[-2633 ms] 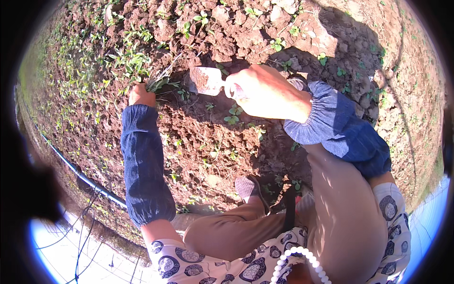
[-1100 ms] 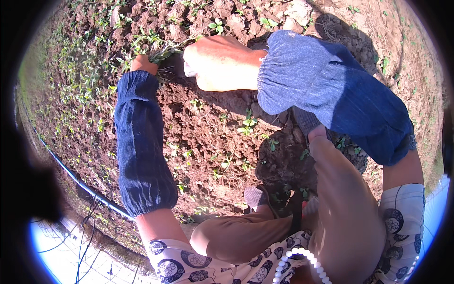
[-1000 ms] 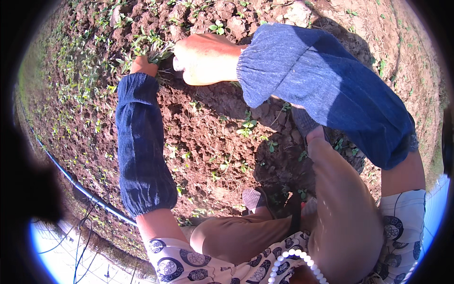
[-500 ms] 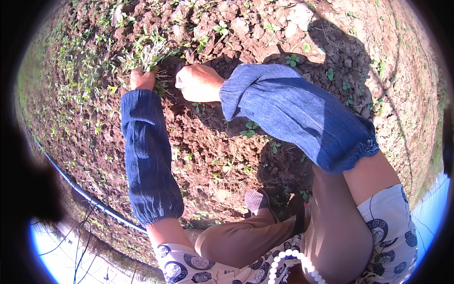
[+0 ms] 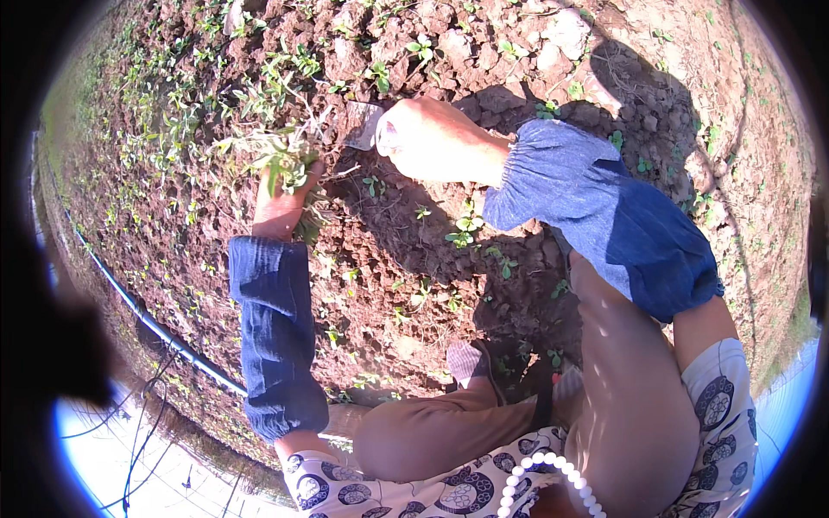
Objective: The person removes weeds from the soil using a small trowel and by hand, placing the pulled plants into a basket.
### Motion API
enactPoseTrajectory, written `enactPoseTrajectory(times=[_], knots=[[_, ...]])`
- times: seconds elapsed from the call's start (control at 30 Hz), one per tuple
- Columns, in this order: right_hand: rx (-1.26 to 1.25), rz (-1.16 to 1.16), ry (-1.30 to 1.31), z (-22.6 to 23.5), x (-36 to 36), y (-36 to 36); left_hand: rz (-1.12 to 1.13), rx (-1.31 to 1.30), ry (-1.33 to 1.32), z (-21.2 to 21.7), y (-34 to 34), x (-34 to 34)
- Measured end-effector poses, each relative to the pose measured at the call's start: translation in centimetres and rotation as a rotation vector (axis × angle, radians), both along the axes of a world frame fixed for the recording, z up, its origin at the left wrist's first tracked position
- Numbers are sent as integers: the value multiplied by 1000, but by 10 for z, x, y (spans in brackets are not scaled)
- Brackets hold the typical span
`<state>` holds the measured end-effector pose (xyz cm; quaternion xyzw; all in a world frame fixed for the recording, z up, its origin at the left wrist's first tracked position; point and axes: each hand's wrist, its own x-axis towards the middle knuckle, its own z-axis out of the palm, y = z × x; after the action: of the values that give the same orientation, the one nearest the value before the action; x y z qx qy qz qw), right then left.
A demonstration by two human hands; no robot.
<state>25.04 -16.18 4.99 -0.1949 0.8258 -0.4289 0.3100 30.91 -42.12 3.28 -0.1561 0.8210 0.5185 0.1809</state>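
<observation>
My left hand [image 5: 283, 203] is closed around a bunch of green weeds [image 5: 285, 155], whose leaves and stems stick out above and below the fingers. My right hand [image 5: 440, 142] is a fist to the right of it, wrapped round a small hand tool with a flat grey metal blade [image 5: 361, 125]. That blade points left, toward the weed bunch, close above the soil; the handle is hidden in the fist. More leafy weeds [image 5: 268, 95] grow just beyond my left hand.
Cloddy brown soil [image 5: 380, 319] spreads all round, with small green seedlings [image 5: 466, 223] between my arms and more beyond. A blue-white hose [image 5: 155, 324] curves along the left. My shoe [image 5: 467, 363] rests on the soil near my bent knees.
My right hand has moved right, and the tool's blade now shows. My left hand has come slightly nearer and to the right with the weeds, which are tilted differently.
</observation>
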Motion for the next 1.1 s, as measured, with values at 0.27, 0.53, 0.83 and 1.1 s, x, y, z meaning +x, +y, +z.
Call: enactPoseTrajectory(times=[0.27, 0.53, 0.83, 1.1], knots=[[4, 157, -28, 9, -12, -10, -564, -1048, 245, -20, -1, -22], [20, 187, 109, -31, -5, -66, -517, -1168, -237, -32, -19, -62], [-31, -149, -86, -47, 25, -107, -120, -831, -66, -64, -59, -67], [-81, -20, 22, -81, 14, -79, 590, 299, 21, -38, -48, -7]])
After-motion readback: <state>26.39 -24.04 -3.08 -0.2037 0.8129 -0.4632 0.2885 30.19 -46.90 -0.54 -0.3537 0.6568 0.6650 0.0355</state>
